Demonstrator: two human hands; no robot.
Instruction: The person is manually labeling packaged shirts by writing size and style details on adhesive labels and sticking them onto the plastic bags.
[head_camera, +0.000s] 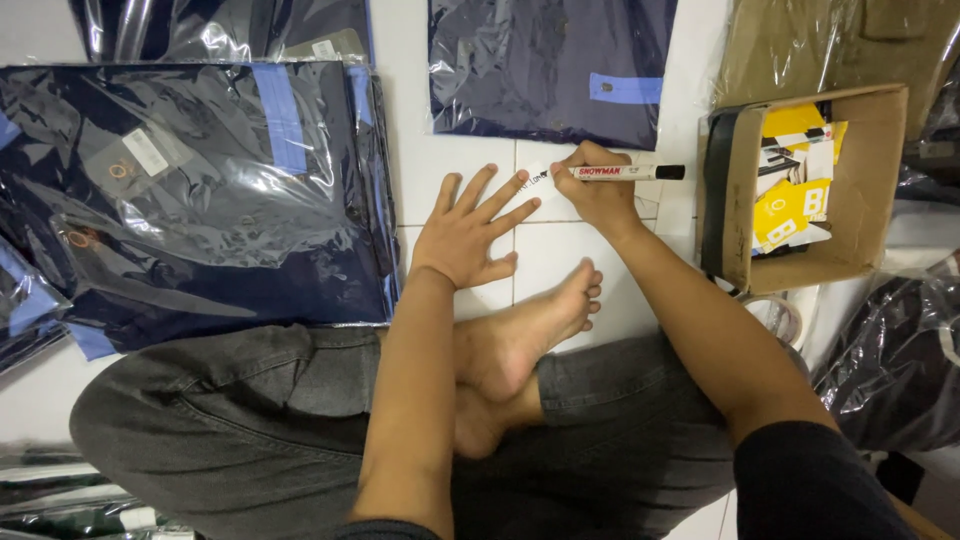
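White floor tiles (560, 255) carry the whole scene, with the person sitting cross-legged on them in dark grey trousers, one bare foot (540, 330) resting just below the hands. The left hand (470, 235) lies flat on the tile with its fingers spread wide apart, holding nothing, the fingertips pressing down beside a small white label (537, 180). The right hand (598, 188) is closed around a white marker (625, 172) with a black cap end pointing right; the marker lies nearly level, its tip on the label between the two hands. To the left of the hands sits a stack of dark navy shirts in clear plastic bags (200, 190), its edge close to the left wrist. Another bagged navy shirt (550, 65) lies just above the hands, near the marker. To the right stands an open cardboard box (870, 180) holding yellow and white tags (790, 195), well clear of the right hand, and a roll of clear tape (780, 312) lies on the floor just beneath the box, beside the right forearm. More bagged clothes fill the right edge.
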